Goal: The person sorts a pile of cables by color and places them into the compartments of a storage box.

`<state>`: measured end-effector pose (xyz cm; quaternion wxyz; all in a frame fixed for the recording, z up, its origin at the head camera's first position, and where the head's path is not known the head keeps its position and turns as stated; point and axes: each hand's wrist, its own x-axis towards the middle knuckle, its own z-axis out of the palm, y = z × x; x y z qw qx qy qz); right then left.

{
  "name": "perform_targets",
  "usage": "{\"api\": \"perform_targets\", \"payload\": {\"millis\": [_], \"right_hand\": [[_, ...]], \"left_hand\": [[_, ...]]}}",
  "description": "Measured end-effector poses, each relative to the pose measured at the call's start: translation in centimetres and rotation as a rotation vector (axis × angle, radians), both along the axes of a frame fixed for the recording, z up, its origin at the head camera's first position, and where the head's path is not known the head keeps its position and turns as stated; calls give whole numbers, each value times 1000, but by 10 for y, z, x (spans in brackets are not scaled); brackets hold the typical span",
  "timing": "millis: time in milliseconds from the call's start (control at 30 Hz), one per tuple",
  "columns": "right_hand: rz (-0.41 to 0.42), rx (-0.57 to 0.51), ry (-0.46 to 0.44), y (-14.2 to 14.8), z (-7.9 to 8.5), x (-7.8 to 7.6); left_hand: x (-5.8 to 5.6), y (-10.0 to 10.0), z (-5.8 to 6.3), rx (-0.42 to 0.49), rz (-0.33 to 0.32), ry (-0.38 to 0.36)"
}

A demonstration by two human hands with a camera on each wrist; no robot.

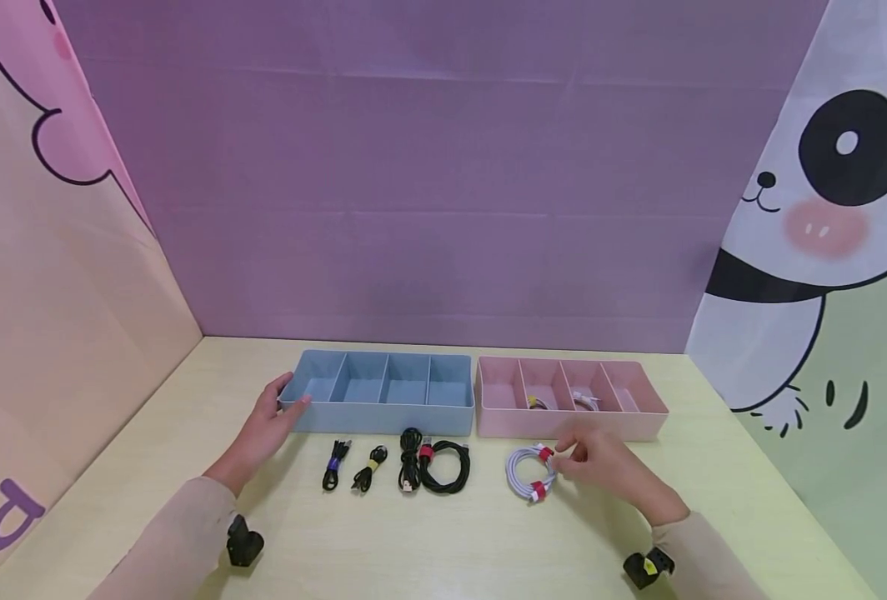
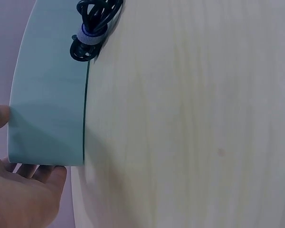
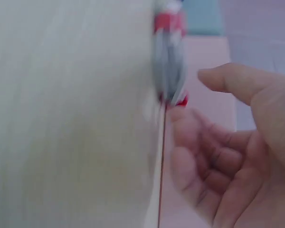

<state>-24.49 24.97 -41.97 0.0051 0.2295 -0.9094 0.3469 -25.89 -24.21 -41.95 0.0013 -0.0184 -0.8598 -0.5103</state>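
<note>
Currently the left hand grips the left end of the blue box, thumb at the rim and fingers bent against the end wall. The right hand is at the white coil, its thumb and forefinger apart and the other fingers loosely bent. Its fingertips are right by the coil's red ties; the right wrist view is blurred there, so I cannot tell whether they touch. The coil lies on the table, in front of the pink box.

Both boxes stand side by side, each split into four compartments in a row. In the pink box, the second compartment from the left holds a cable with a yellow tie, and the third holds a pale cable; the front wall partly hides both.

Before the blue box, from left to right, lie a purple-tied cable, a yellow-tied cable, a long black bundle and a black coil with a red tie, these last two close together.
</note>
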Motion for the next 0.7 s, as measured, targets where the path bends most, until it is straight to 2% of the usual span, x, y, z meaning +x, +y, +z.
{"api": "perform_targets", "payload": {"millis": [200, 433, 700], "right_hand": [[-55, -23, -110, -5, -1, 7], [-110, -6, -119, -11, -3, 8], [-110, -11, -138, -16, -8, 2]], "left_hand": [[3, 1, 2, -6, 8, -1], [3, 1, 1, -9, 4, 9], [3, 0, 1, -11, -1, 23]]}}
